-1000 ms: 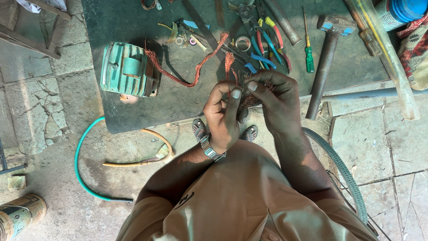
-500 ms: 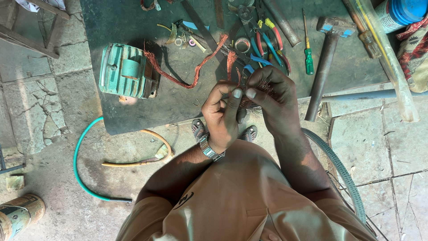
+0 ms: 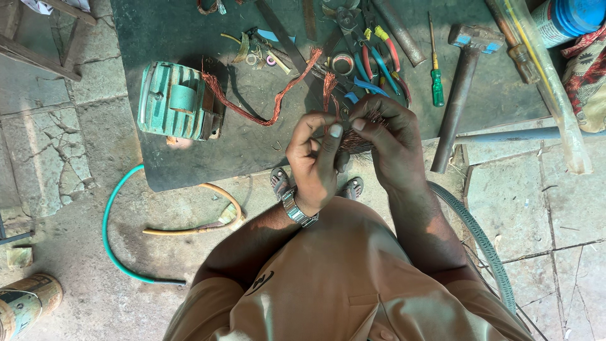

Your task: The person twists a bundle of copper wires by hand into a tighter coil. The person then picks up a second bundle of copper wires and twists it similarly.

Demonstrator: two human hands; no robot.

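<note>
My left hand (image 3: 312, 158), a metal watch on its wrist, and my right hand (image 3: 388, 142) meet in front of my chest. Both pinch a bundle of thin copper wire strands (image 3: 353, 140); its frayed ends stick up above my fingers. A long reddish copper strand (image 3: 265, 107) runs across the dark mat (image 3: 189, 31) to a teal motor housing (image 3: 173, 101) lying on its side at the left.
Pliers with red and blue handles (image 3: 379, 57), a green screwdriver (image 3: 435, 79), a hammer (image 3: 461, 88) and a tape roll (image 3: 343, 63) lie on the mat. A teal hose (image 3: 110, 233) and yellow hose (image 3: 214, 221) curl on the cracked stone floor. A can (image 3: 25, 303) stands bottom left.
Both hands stay together on the wire bundle. My fingers have shifted slightly along the strands. Nothing else has moved.
</note>
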